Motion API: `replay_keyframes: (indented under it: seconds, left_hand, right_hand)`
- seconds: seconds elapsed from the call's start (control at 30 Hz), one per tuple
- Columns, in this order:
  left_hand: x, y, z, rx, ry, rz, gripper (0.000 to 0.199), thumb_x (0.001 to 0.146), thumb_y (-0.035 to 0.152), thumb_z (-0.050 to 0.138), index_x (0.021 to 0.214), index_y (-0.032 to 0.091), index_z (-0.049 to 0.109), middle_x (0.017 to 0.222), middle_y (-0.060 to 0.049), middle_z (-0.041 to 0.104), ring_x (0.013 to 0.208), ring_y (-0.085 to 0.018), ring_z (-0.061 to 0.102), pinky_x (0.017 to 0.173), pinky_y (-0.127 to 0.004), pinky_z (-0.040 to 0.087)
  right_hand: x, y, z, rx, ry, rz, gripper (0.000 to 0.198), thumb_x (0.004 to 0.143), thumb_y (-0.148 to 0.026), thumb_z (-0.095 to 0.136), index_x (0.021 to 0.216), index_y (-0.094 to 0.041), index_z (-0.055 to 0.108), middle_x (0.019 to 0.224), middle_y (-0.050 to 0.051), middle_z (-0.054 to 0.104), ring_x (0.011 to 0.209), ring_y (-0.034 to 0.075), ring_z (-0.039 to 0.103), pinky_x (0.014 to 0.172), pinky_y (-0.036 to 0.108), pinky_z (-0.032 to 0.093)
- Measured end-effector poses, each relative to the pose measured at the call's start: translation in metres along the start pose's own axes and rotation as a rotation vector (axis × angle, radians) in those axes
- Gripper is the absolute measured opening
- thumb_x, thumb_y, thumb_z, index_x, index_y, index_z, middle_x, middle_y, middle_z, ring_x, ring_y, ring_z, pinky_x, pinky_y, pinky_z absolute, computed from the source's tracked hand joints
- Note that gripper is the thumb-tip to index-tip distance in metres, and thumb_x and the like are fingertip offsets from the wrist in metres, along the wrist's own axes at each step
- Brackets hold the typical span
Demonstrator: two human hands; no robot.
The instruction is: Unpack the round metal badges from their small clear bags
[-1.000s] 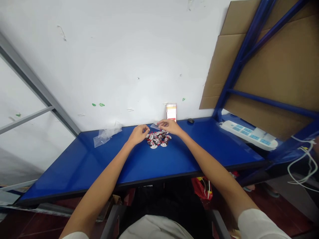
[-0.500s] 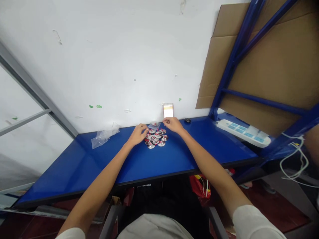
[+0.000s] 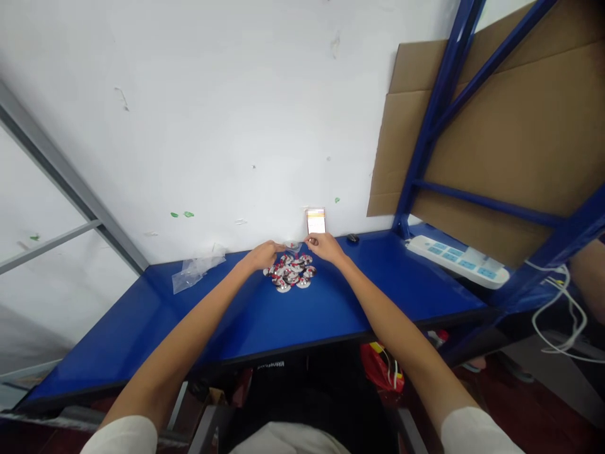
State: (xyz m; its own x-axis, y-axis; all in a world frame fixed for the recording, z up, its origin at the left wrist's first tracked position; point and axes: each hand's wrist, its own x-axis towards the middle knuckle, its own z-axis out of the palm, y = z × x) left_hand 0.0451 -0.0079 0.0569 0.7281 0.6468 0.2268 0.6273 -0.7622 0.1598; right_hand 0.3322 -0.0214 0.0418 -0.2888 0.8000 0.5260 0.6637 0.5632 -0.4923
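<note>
A pile of shiny round discs with red and white markings lies on the blue table; their exact kind is too small to make out. Behind the pile is a small clear plastic bag with something round inside. My left hand is at the bag's left edge, its fingers closed on it and stretched toward the right. At the opposite edge, my right hand pinches the bag between thumb and finger.
A lit phone leans on the wall behind my right hand. Crumpled clear bags lie left. A black mouse-like object and a white power strip are to the right, beside a blue metal frame.
My left hand has moved from above the discs to the plastic bag behind them. My right hand has come to the bag's right edge. The camera view has shifted slightly.
</note>
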Motion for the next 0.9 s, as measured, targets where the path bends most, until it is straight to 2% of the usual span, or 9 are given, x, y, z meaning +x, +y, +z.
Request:
replay_keyframes:
  seconds: [0.07, 0.2, 0.3, 0.43, 0.5, 0.67, 0.8, 0.9]
  left_hand:
    - [-0.003, 0.001, 0.002, -0.017, 0.046, -0.023, 0.065, 0.076, 0.005, 0.05, 0.131, 0.028, 0.076, 0.138, -0.005, 0.073, 0.126, -0.025, 0.068, 0.117, -0.04, 0.047]
    - [-0.012, 0.001, 0.004, -0.08, 0.24, -0.124, 0.052, 0.083, 0.012, 0.055, 0.13, 0.022, 0.074, 0.139, -0.01, 0.072, 0.131, -0.029, 0.065, 0.119, -0.047, 0.046]
    - [-0.024, 0.001, 0.009, -0.158, 0.427, -0.195, 0.041, 0.093, 0.019, 0.053, 0.13, 0.02, 0.072, 0.135, -0.012, 0.072, 0.123, -0.028, 0.068, 0.106, -0.046, 0.055]
    - [-0.037, 0.001, 0.019, -0.223, 0.635, -0.291, 0.024, 0.094, 0.026, 0.061, 0.115, 0.021, 0.071, 0.12, -0.01, 0.074, 0.108, -0.025, 0.07, 0.092, -0.039, 0.059]
    - [-0.04, 0.0, 0.023, -0.222, 0.661, -0.314, 0.017, 0.091, 0.026, 0.067, 0.107, 0.021, 0.069, 0.113, -0.008, 0.073, 0.104, -0.025, 0.07, 0.091, -0.038, 0.058]
    - [-0.039, -0.002, 0.029, -0.218, 0.613, -0.305, 0.016, 0.087, 0.022, 0.07, 0.101, 0.023, 0.062, 0.104, -0.005, 0.069, 0.099, -0.024, 0.067, 0.089, -0.036, 0.055]
    - [-0.037, 0.003, 0.031, -0.264, 0.608, -0.308, 0.026, 0.09, 0.022, 0.067, 0.114, 0.024, 0.059, 0.098, -0.003, 0.067, 0.091, -0.022, 0.066, 0.087, -0.034, 0.053]
    - [-0.035, 0.006, 0.03, -0.256, 0.62, -0.294, 0.022, 0.095, 0.021, 0.06, 0.116, 0.023, 0.062, 0.1, -0.005, 0.066, 0.091, -0.021, 0.066, 0.087, -0.033, 0.053]
  right_hand:
    - [0.0, -0.001, 0.0, -0.001, 0.013, -0.015, 0.018, 0.094, -0.021, 0.064, 0.101, -0.021, 0.081, 0.081, 0.004, 0.078, 0.075, 0.019, 0.069, 0.069, 0.026, 0.046]
    - [0.0, -0.002, 0.002, 0.003, 0.019, -0.031, 0.017, 0.093, -0.02, 0.065, 0.1, -0.021, 0.08, 0.081, 0.004, 0.077, 0.074, 0.019, 0.068, 0.068, 0.025, 0.045]
    - [0.0, -0.004, 0.004, 0.016, 0.008, -0.031, 0.016, 0.093, -0.019, 0.065, 0.099, -0.021, 0.08, 0.081, 0.003, 0.077, 0.072, 0.017, 0.067, 0.067, 0.024, 0.044]
    - [-0.001, -0.011, 0.009, 0.026, -0.027, -0.034, 0.017, 0.094, -0.02, 0.065, 0.101, -0.02, 0.08, 0.078, 0.002, 0.076, 0.07, 0.015, 0.066, 0.064, 0.023, 0.042]
    - [-0.001, -0.015, 0.01, 0.041, -0.049, -0.033, 0.018, 0.095, -0.019, 0.064, 0.102, -0.019, 0.08, 0.078, 0.002, 0.076, 0.069, 0.015, 0.066, 0.063, 0.023, 0.042]
    - [-0.004, -0.023, 0.009, 0.067, -0.058, -0.052, 0.017, 0.094, -0.018, 0.064, 0.1, -0.02, 0.08, 0.08, 0.002, 0.078, 0.07, 0.016, 0.068, 0.064, 0.024, 0.044]
    - [-0.004, -0.023, 0.012, 0.074, -0.053, -0.06, 0.018, 0.092, -0.016, 0.065, 0.101, -0.02, 0.081, 0.079, 0.002, 0.078, 0.071, 0.016, 0.069, 0.064, 0.023, 0.044]
    - [-0.002, -0.02, 0.016, 0.083, -0.059, -0.066, 0.02, 0.091, -0.015, 0.065, 0.102, -0.02, 0.081, 0.078, 0.001, 0.077, 0.07, 0.015, 0.069, 0.065, 0.023, 0.045]
